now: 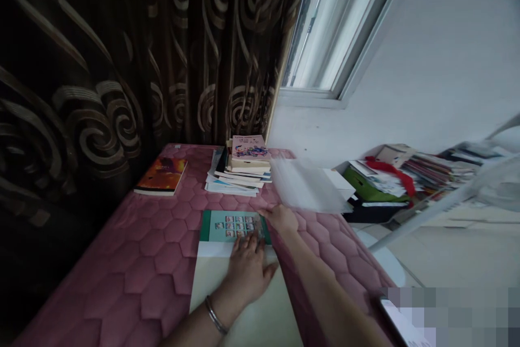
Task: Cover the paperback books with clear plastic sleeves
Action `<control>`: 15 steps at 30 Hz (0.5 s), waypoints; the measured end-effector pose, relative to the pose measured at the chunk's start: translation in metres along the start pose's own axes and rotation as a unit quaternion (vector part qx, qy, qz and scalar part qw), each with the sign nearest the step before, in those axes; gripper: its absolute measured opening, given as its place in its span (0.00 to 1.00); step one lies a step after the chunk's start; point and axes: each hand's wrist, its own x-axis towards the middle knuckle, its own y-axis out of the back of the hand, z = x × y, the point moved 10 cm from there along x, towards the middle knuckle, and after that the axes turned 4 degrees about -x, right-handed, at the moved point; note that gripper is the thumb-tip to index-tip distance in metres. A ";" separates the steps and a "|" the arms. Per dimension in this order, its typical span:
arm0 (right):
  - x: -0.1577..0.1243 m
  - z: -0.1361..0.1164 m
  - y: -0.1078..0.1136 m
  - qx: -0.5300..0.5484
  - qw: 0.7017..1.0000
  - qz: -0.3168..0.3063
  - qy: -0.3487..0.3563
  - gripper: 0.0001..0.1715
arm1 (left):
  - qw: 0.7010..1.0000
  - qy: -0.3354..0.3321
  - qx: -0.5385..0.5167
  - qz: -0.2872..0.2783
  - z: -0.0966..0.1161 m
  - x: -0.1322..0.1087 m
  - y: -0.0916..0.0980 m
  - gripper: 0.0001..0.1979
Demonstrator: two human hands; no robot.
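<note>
On the pink quilted surface [156, 260] lies a green book [233, 226] with rows of small pictures on it. A long cream sheet [270, 317] runs from under its near edge towards me. My left hand [247, 268], with a silver bangle at the wrist, rests palm down across the sheet and the book's near part, fingers spread. At the book's far right corner is my right hand [283, 221], its fingers bent against the edge, one finger reaching onto the corner. The undersides of both hands are hidden.
A stack of books [244, 168] stands beyond, with an orange book [161, 175] to its left. Clear plastic sheets [311, 184] lie to the right. A phone [402, 322] is at lower right. Dark curtains [182, 65] hang behind; a white fan [447, 201] stands at right.
</note>
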 end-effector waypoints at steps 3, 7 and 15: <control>-0.003 -0.002 -0.001 0.001 1.000 0.004 0.009 0.31 | 1.000 -0.001 0.001 0.004 -0.001 0.000 0.001 0.31; -0.010 -0.009 -0.003 0.002 1.000 0.016 0.012 0.30 | 1.000 -0.012 0.004 0.017 -0.001 0.000 0.001 0.31; -0.014 -0.012 -0.003 0.012 0.999 0.044 -0.002 0.23 | 1.000 -0.011 0.014 0.026 -0.004 0.001 -0.005 0.33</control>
